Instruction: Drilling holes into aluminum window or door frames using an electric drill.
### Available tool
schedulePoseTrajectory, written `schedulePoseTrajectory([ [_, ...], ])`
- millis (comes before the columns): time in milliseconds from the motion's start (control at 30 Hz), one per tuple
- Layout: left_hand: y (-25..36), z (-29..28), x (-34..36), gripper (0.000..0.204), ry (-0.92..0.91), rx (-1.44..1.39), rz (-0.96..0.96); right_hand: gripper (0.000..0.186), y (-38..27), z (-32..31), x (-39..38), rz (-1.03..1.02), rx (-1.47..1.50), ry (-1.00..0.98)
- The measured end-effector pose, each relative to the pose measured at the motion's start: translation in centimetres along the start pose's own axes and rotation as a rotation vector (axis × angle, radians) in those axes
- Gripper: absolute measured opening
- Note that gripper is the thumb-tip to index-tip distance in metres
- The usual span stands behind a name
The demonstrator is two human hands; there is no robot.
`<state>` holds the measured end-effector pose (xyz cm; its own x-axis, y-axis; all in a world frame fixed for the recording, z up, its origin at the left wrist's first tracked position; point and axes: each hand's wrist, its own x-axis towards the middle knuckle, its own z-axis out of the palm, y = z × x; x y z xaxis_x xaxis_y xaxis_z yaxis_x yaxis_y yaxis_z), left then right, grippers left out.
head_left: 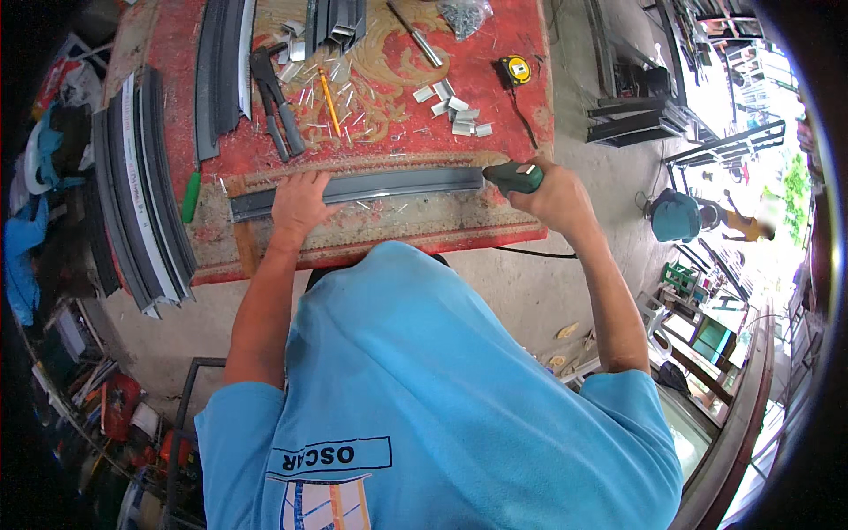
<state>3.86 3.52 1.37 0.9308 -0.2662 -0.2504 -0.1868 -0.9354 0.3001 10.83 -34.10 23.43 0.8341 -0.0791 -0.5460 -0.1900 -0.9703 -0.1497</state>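
My left hand (300,205) grips a long grey profile (397,181) near its left end, fingers over it, on the worn front strip of the red table (495,79). My right hand (552,203) is closed round a dark green power tool (521,177), its front at the profile's right end. A green-handled tool (191,197) lies left of the profile. Beyond it lie black long-handled pliers (277,104), a yellow pencil (329,102), small cut metal pieces (461,119) and a yellow tape measure (516,70).
Stacked long profiles (141,185) lie along the table's left end, more (221,79) farther back, beside a steel rod (415,35) and a bag of fasteners (464,18). Metal frames (636,119) and a person (742,221) are at the right. A black cable (539,253) runs below the table's edge.
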Motion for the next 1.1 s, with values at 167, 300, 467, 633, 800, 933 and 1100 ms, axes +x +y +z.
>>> schedulePoseTrajectory([
  [167, -0.1, 0.0, 0.3, 0.066, 0.016, -0.015, 0.042, 0.051, -0.9, 0.6, 0.2, -0.042, -0.132, 0.004],
  [300, -0.1, 0.8, -0.4, 0.065, 0.101, -0.001, 0.070, 0.050, -1.2, 0.6, 0.2, -0.059, -0.159, -0.021],
  [467, -0.1, 0.7, -0.2, 0.063, 0.119, -0.003, 0.054, 0.042, 3.2, 0.5, 2.8, 0.023, 0.143, -0.027],
  [633, 0.3, 0.0, 0.0, 0.062, 0.038, 0.047, 0.019, 0.034, 7.3, 1.0, 2.4, 0.158, 0.704, -0.158],
  [800, 0.5, -0.1, -0.4, 0.060, 0.102, 0.075, 0.060, 0.061, 3.7, 4.1, -1.3, 0.089, 0.311, 0.113],
  [933, 0.6, -0.2, -0.3, 0.060, 0.038, 0.016, 0.014, 0.064, 3.4, 2.0, -1.7, 0.057, 0.273, 0.103],
  [1100, 0.6, -0.1, -0.2, 0.060, 0.046, 0.030, 0.008, 0.060, 4.5, 1.1, -3.9, 0.070, 0.369, 0.105],
])
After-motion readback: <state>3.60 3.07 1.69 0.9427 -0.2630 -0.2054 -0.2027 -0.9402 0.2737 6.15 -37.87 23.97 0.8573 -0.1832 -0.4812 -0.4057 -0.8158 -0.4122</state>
